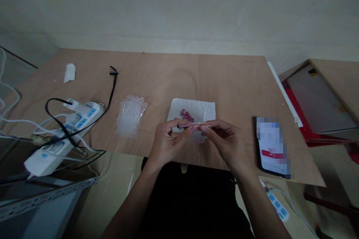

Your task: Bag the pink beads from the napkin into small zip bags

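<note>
Between my two hands is a small clear zip bag (196, 125) with a red line along its top edge. My left hand (171, 139) pinches one end of that edge, and my right hand (223, 138) pinches the other. The bag's lower part hangs below my fingertips; its contents cannot be made out. Just beyond my fingers, several small dark-red beads (186, 115) lie in a loose group on a white tissue (203, 109). To the left, a stack of clear zip bags (131, 115) rests flat on the wooden table.
A phone (270, 145) with a lit screen lies at the right. On the left, a white power strip (66, 138) carries plugs and tangled cables, and a black cable (113, 82) reaches across the table. A white paper scrap (70, 73) sits at the back left.
</note>
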Demonstrator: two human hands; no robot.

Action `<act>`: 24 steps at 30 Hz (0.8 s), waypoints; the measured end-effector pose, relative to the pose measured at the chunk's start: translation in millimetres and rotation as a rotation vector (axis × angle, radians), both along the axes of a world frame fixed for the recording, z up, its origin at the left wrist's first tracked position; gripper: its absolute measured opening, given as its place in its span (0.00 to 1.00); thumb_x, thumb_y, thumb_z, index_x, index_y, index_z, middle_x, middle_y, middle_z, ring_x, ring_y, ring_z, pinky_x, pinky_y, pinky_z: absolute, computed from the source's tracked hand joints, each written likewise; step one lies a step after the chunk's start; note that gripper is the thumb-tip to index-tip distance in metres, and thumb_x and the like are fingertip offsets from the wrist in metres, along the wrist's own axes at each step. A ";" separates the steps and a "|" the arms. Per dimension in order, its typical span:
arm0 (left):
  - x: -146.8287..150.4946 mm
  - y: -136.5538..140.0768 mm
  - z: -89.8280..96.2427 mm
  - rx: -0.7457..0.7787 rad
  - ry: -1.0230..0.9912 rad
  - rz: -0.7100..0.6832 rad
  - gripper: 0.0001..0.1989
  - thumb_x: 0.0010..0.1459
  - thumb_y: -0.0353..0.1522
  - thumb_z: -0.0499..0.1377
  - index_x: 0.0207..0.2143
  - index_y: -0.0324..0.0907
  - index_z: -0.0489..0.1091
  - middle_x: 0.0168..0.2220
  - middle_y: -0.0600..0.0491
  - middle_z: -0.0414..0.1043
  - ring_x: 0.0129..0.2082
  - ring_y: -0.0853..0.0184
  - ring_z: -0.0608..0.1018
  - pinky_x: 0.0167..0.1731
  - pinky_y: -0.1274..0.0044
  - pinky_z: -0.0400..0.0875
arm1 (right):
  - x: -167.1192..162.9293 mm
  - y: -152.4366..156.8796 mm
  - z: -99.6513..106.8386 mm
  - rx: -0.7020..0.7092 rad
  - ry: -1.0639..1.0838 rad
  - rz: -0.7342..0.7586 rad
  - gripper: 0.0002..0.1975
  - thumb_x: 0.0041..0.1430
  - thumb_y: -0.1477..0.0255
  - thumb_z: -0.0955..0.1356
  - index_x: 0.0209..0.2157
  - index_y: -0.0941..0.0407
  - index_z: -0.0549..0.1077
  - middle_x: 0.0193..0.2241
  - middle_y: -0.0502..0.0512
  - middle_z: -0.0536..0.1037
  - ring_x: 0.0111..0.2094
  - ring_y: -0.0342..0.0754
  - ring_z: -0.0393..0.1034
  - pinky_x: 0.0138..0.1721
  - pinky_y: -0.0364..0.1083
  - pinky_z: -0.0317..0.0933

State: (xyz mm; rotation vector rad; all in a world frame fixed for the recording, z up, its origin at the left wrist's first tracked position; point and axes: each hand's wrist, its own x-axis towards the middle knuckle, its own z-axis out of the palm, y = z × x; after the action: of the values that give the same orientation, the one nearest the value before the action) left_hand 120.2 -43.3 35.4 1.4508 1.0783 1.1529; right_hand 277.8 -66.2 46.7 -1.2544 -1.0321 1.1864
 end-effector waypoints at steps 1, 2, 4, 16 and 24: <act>0.8 -2.2 -0.4 0.012 0.011 0.012 0.05 0.52 0.34 0.67 0.28 0.42 0.78 0.30 0.51 0.81 0.30 0.67 0.80 0.33 0.76 0.74 | -0.6 -1.7 -1.2 0.003 -0.001 -0.023 0.04 0.47 0.67 0.75 0.25 0.52 0.80 0.26 0.52 0.82 0.29 0.47 0.75 0.32 0.46 0.69; 1.7 -4.5 -0.9 0.024 0.023 0.019 0.05 0.52 0.34 0.66 0.29 0.42 0.77 0.29 0.51 0.81 0.30 0.66 0.80 0.33 0.76 0.75 | -1.2 -3.8 -1.9 0.010 -0.017 -0.042 0.04 0.47 0.67 0.75 0.24 0.52 0.80 0.25 0.52 0.82 0.28 0.47 0.75 0.32 0.46 0.69; 3.5 -8.9 -2.5 0.048 0.034 0.023 0.04 0.54 0.33 0.64 0.30 0.41 0.77 0.29 0.51 0.80 0.30 0.67 0.80 0.34 0.76 0.74 | -2.1 -8.3 -1.9 0.038 -0.072 -0.056 0.04 0.48 0.68 0.74 0.24 0.53 0.79 0.25 0.52 0.82 0.28 0.47 0.75 0.32 0.46 0.69; 10.6 -21.4 -8.0 0.105 0.068 0.014 0.04 0.54 0.32 0.64 0.27 0.42 0.77 0.25 0.53 0.80 0.24 0.69 0.80 0.28 0.79 0.75 | 0.4 -26.9 -23.6 0.107 -0.049 -0.044 0.02 0.51 0.70 0.74 0.27 0.52 0.80 0.25 0.51 0.80 0.29 0.45 0.75 0.32 0.44 0.70; -5.9 -25.0 -4.7 0.043 0.151 -0.102 0.07 0.57 0.35 0.62 0.34 0.46 0.81 0.31 0.51 0.82 0.29 0.62 0.83 0.33 0.74 0.79 | 10.1 -36.4 -14.5 0.142 -0.146 -0.048 0.06 0.57 0.69 0.70 0.29 0.53 0.81 0.26 0.52 0.80 0.29 0.45 0.74 0.31 0.43 0.68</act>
State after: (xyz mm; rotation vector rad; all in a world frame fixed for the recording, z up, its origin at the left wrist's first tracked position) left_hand 114.4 -68.3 30.6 1.6293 1.0740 1.0129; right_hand 287.9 -102.6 32.2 -1.2602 -1.1667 0.9786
